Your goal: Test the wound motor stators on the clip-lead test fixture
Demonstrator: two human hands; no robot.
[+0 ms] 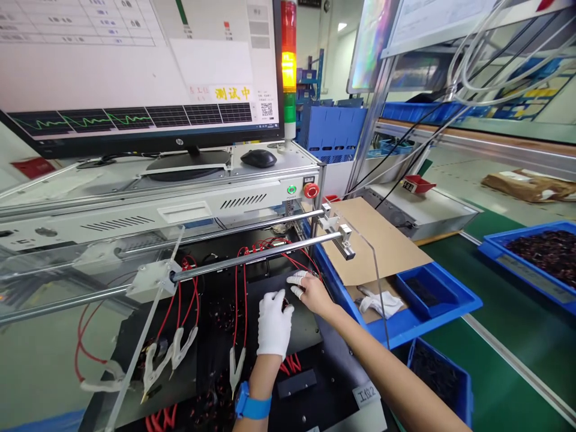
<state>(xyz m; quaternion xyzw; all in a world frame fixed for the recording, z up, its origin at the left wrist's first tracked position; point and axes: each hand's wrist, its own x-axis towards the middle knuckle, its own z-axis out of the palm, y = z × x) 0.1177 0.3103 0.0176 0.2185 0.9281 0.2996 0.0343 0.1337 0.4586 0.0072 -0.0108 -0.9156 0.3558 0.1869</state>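
Note:
My left hand (274, 324), in a white glove with a blue wristband (254, 403), is over the black work plate (301, 336). Its fingers curl round a small dark part that is mostly hidden. Close beside it on the right is my right hand (310, 292), with white finger cots on the fingertips. Its thumb and forefinger are apart, pointing at my left fingertips, and I see nothing between them. Left of my hands lie white tweezer-like probes on red wires, one of them a nearby pair (236, 369). Small dark and reddish bits are scattered around them.
A clear guard on metal rails (256, 257) spans the bench above my hands. Behind stand a monitor (135, 72), a mouse (258, 158) and a red stop button (311, 190). At right, a blue tray (463, 303) holds cardboard (373, 240) and a white glove (384, 305).

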